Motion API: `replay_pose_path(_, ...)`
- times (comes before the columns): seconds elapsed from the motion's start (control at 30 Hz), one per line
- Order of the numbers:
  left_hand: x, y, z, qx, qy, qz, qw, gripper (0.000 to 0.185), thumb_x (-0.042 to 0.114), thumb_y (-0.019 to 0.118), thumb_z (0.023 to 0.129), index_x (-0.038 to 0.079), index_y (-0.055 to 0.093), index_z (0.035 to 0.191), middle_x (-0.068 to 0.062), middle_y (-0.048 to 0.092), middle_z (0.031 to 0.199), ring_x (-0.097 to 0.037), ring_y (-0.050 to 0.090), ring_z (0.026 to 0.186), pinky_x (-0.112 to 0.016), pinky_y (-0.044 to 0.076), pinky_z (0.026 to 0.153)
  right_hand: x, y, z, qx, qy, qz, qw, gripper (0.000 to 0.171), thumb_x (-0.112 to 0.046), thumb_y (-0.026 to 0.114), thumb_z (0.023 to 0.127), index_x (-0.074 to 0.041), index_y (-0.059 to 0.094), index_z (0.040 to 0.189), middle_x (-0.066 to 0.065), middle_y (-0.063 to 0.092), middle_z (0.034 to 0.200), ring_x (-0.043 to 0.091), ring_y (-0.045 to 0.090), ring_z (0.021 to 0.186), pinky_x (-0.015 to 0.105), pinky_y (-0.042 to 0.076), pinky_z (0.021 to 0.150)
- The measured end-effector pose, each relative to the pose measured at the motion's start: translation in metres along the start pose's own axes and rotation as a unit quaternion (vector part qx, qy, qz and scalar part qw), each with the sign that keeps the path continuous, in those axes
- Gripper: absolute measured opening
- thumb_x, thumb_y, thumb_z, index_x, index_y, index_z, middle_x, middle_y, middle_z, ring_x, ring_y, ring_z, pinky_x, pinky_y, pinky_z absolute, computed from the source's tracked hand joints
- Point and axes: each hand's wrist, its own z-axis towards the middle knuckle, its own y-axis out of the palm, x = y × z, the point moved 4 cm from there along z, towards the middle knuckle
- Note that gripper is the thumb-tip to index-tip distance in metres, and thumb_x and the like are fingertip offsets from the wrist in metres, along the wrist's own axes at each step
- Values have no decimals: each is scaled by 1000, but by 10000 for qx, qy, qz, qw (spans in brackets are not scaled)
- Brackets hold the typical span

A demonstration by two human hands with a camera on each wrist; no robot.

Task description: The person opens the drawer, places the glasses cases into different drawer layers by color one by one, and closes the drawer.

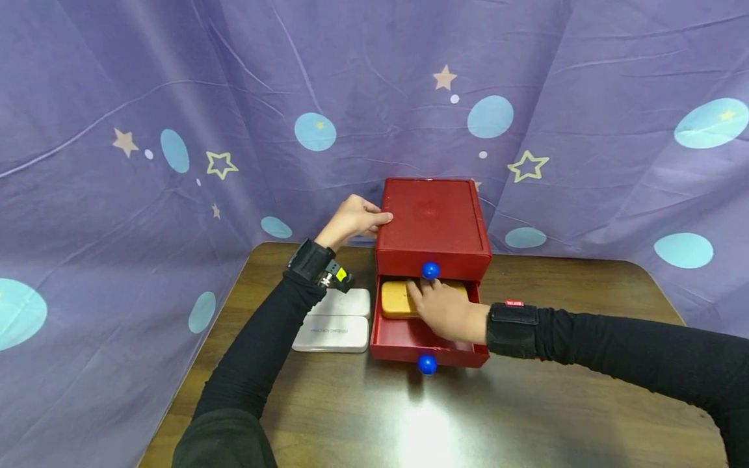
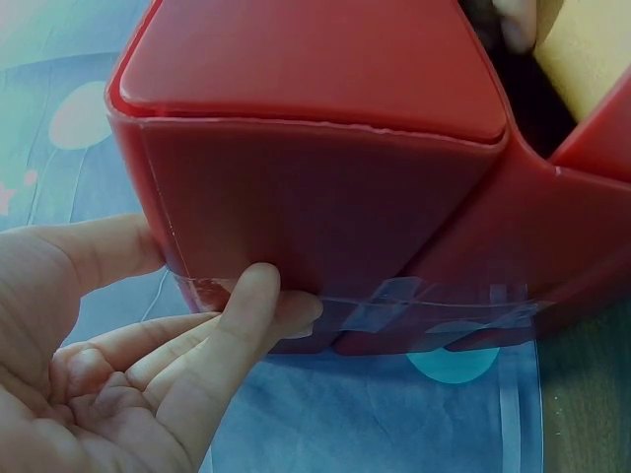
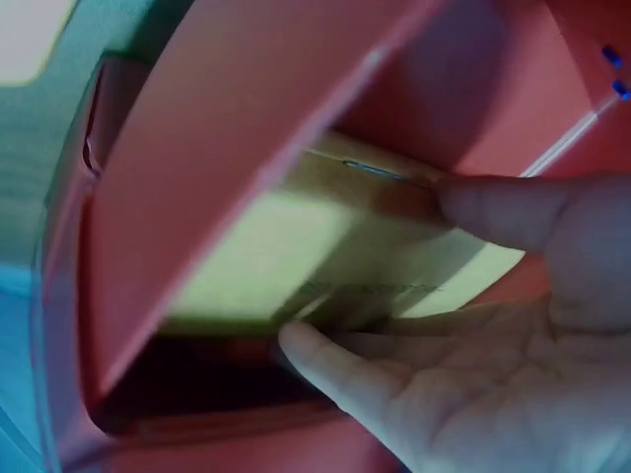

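Right hand: the right hand (image 1: 447, 311) lies inside the open bottom drawer (image 1: 409, 338), fingers (image 3: 325, 370) fairly straight and spread across the yellow case (image 1: 396, 299), thumb on its far edge; touching it, and the wrist view shows the fingers only loosely bent round its side.
Bottom drawer: pulled out toward the person, red, with a blue knob (image 1: 426, 364) on its front; it holds the yellow case toward its left and back part.
Yellow case: flat, oblong, rounded corners, lying flat, partly under the hand and partly under the upper drawer.
White cases: two white cases (image 1: 333, 333) lie flat on the brown table (image 1: 556, 403), just left of the chest, one behind the other.
Red chest: the red chest (image 1: 432, 221) stands on the table; its upper drawer is closed, with a second blue knob (image 1: 430, 270).
Left hand: the left hand (image 1: 354, 220) rests against the chest's left side near the top, fingers (image 2: 246, 315) gently bent, pressing the wall, thumb at the back corner.
Backdrop: purple cloth (image 1: 175, 97) with stars and pale blue dots.
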Motion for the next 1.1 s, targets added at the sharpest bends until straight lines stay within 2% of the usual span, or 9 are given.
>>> replay_pose_path(0.07,0,0,0,8,18,12,10000,34,16,75,93,-9,72,116,-26,75,109,-22,77,81,-43,63,87,-3,-3,-2,160,-54,-215,9996,54,1,74,87,10,50,134,33,62,127,44,66,108,50,64,80)
replay_pose_path(0.23,1,1,-1,-12,18,13,10000,36,15,75,93,-9,71,119,-26,75,110,-29,77,92,-40,64,84,-7,-6,-6,673,-229,-646,9954,46,3,79,82,10,60,123,30,69,112,40,69,93,45,64,64)
replay_pose_path(0.4,1,1,-1,-24,29,15,10000,38,15,75,93,-10,69,121,-26,74,111,-32,76,97,-36,65,80,-9,-5,-9,1251,-457,-970,9863,37,1,82,77,9,65,109,22,70,89,32,66,71,40,62,57)
replay_pose_path(0.53,2,1,-2,-26,59,3,10000,38,15,74,93,-10,69,121,-27,74,111,-33,76,98,-37,65,80,-7,-5,-8,1587,-582,-1119,9792,26,4,81,76,6,66,96,17,67,76,30,65,63,39,61,53)
replay_pose_path(0.83,-1,0,0,-9,55,65,10000,37,17,76,92,-9,71,119,-26,75,109,-31,77,95,-37,65,81,0,-4,-2,1589,-851,-1331,9746,12,-3,84,80,-1,73,81,8,70,70,22,68,60,37,62,55)
replay_pose_path(1.1,-1,0,1,-24,93,52,9999,38,18,76,93,-8,71,119,-25,75,110,-29,77,93,-40,64,85,2,-3,1,1645,-918,-1583,9693,11,-2,82,83,-6,74,76,6,70,70,20,67,58,37,62,52)
